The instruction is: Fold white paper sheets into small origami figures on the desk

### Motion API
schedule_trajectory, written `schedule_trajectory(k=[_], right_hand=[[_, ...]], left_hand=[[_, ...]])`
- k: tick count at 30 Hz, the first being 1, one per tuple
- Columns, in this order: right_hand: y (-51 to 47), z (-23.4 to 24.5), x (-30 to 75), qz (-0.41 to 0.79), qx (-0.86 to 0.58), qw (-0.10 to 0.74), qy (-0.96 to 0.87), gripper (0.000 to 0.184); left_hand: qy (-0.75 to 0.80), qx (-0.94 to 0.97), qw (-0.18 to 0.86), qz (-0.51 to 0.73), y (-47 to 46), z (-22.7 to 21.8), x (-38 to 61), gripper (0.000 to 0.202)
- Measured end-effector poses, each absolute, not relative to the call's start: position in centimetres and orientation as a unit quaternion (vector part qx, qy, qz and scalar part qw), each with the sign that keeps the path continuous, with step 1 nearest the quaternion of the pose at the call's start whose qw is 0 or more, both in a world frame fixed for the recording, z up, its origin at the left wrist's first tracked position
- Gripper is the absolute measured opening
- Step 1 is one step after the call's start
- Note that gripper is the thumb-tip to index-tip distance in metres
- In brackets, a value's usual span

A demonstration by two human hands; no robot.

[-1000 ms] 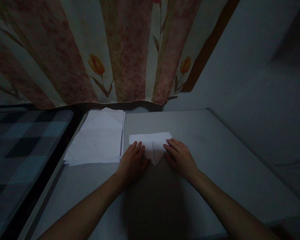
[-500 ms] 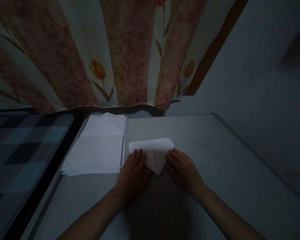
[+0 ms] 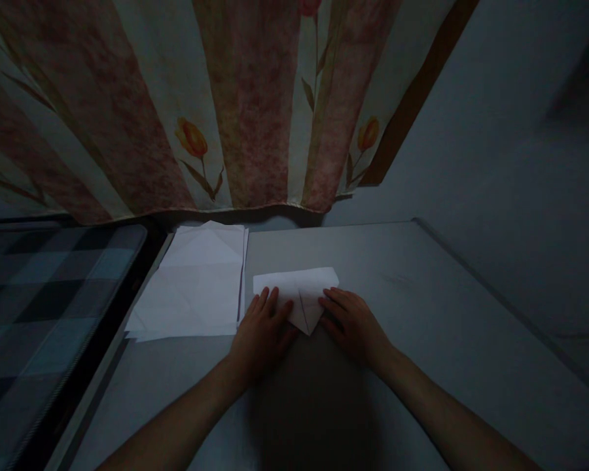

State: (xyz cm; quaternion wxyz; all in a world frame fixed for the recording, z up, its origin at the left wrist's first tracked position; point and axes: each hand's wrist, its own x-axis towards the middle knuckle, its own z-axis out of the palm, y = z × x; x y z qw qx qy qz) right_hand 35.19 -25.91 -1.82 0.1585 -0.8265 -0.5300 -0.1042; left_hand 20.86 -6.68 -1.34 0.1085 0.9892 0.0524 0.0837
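A folded sheet of white paper [image 3: 297, 282] lies on the table, its lower part coming to a point toward me and a crease line running down its middle. My left hand [image 3: 265, 327] rests over its left side, fingers stretched out and pressing on the fold. On the right side of the sheet lies my right hand [image 3: 348, 320], its fingertips touching the slanted edge with the fingers extended. Parts of the paper's two lower edges are hidden under the fingers.
A stack of creased white sheets [image 3: 201, 288] lies left of my left hand. Beyond the stack is a checked mattress [image 3: 53, 314]. A striped curtain with tulips [image 3: 260, 118] hangs behind the grey table [image 3: 422, 327], beside a pale wall [image 3: 510, 163].
Both hands have shifted slightly on the folded paper, the right one a little to the left and up. The paper's pointed end sits slightly higher in view.
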Motion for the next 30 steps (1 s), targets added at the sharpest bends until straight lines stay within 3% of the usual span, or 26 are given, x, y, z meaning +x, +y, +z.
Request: schedule_trajectory(k=[16, 24, 30], right_hand=[[-25.5, -1.5, 35.0, -0.117, -0.821, 0.175, -0.531, 0.026], [-25.2, -1.2, 34.7, -0.106, -0.825, 0.180, -0.525, 0.027], [-24.4, -0.1, 35.5, -0.060, -0.836, 0.160, -0.522, 0.043]], left_hand=[[0.019, 0.990, 0.107, 0.087, -6.6, -0.6, 21.0, 0.048], [0.018, 0.991, 0.094, 0.098, -6.7, 0.6, 21.6, 0.029], [0.028, 0.996, 0.064, 0.059, -5.6, 1.3, 22.8, 0.022]])
